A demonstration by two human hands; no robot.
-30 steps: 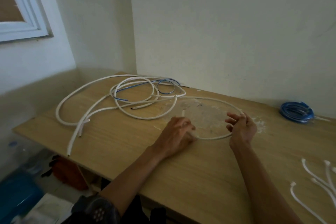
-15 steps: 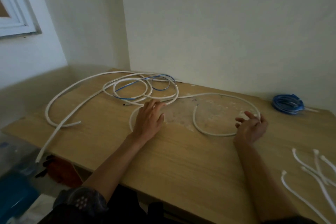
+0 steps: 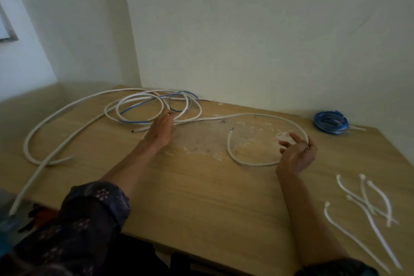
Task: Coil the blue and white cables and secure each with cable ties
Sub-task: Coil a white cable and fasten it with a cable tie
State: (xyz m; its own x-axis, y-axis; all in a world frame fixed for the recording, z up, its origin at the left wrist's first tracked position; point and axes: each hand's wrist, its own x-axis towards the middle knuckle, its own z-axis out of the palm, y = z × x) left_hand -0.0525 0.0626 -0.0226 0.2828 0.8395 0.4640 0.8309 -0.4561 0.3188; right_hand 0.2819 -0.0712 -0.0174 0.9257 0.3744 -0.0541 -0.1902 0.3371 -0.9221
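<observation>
white cable (image 3: 264, 116): loose loops across wooden worktop (image 3: 201, 197), in room corner
blue coil (image 3: 331, 122): one, far right
cable ties (image 3: 367, 204): five
right hand (image 3: 296, 154): grip pinching white cable
left hand (image 3: 160, 131): fingers spread on tangle

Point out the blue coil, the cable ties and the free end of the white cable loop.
blue coil (image 3: 331, 123): head view, on its bundled turns.
cable ties (image 3: 367, 203): head view, where the strips cross.
white cable (image 3: 230, 132): head view, near its cut end.
</observation>
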